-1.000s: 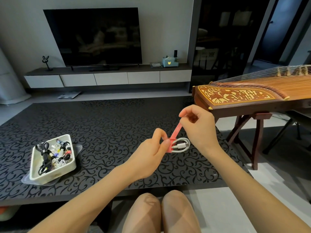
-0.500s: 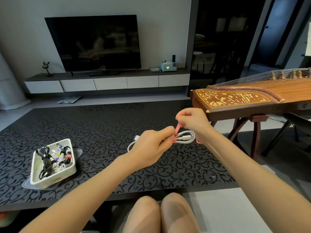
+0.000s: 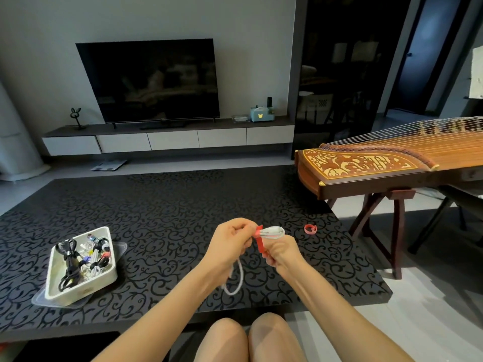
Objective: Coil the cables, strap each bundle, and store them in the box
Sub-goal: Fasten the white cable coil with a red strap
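Over the near middle of the dark patterned table (image 3: 170, 212), the left hand (image 3: 230, 241) pinches a small coiled white cable (image 3: 273, 232). The right hand (image 3: 281, 253) grips the tail of the red strap (image 3: 260, 242) wrapped round the coil. A loose white loop (image 3: 236, 280) shows below the left hand. A rolled strap ring (image 3: 310, 228) lies just to the right, and the white box (image 3: 81, 291) of bundled cables sits at near left.

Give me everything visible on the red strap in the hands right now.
The red strap is a flat, narrow band that looks like fabric. Its upper part is looped round the left end of the coiled white cable. Its free tail runs taut downward into the right hand, which pinches it. The left hand pinches the bundle at the wrap. The strap is held in the air above the dark table, and the wrap does not look fastened yet.
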`<move>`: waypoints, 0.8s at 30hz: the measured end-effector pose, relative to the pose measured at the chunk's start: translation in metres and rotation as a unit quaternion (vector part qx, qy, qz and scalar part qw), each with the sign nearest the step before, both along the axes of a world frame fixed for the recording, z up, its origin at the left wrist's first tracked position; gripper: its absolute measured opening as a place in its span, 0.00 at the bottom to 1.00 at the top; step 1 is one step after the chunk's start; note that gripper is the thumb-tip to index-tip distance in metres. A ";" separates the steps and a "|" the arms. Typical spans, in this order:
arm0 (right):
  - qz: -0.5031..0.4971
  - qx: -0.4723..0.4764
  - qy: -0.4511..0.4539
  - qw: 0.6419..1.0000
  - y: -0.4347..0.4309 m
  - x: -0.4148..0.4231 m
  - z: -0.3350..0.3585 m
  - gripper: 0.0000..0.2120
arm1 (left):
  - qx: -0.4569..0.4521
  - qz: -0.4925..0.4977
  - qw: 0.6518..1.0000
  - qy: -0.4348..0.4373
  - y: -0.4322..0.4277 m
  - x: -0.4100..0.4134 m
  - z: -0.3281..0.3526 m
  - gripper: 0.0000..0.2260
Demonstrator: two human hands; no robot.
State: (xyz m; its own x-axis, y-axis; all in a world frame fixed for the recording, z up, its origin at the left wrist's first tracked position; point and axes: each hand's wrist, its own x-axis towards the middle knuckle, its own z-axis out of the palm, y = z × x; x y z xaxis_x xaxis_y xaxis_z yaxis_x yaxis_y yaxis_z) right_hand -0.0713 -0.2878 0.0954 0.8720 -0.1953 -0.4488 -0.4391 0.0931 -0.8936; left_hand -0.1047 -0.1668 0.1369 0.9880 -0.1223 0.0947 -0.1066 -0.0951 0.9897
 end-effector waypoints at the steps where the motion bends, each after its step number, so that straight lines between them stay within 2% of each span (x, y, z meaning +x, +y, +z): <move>1: -0.003 0.020 -0.001 1.000 0.002 -0.001 -0.002 0.11 | -0.056 -0.006 0.998 0.037 -0.002 0.000 0.001 0.10; 5: -0.019 0.041 -0.001 0.999 0.001 -0.004 -0.007 0.12 | -0.220 -0.079 0.965 0.118 -0.003 0.004 0.000 0.13; 8: -0.012 0.053 0.039 0.998 -0.004 -0.009 -0.004 0.13 | -0.276 -0.111 0.945 0.138 -0.003 0.000 -0.003 0.10; 10: 0.027 0.068 0.067 0.995 -0.006 -0.021 0.001 0.13 | -0.232 -0.088 0.962 0.114 0.000 0.000 -0.003 0.10; 13: 0.103 0.099 0.092 0.985 -0.004 -0.048 0.019 0.11 | -0.108 -0.037 0.993 0.006 0.004 0.001 -0.002 0.10; 16: 0.150 0.142 0.094 0.974 -0.002 -0.064 0.043 0.11 | 0.018 0.002 0.992 -0.127 0.001 0.001 -0.005 0.09; 20: 0.177 0.210 0.105 0.956 -0.017 -0.063 0.068 0.19 | 0.152 -0.003 0.953 -0.264 -0.001 0.002 -0.009 0.05; 24: 0.181 0.280 0.126 0.934 -0.031 -0.061 0.085 0.09 | 0.263 -0.075 0.862 -0.427 0.009 0.004 -0.001 0.08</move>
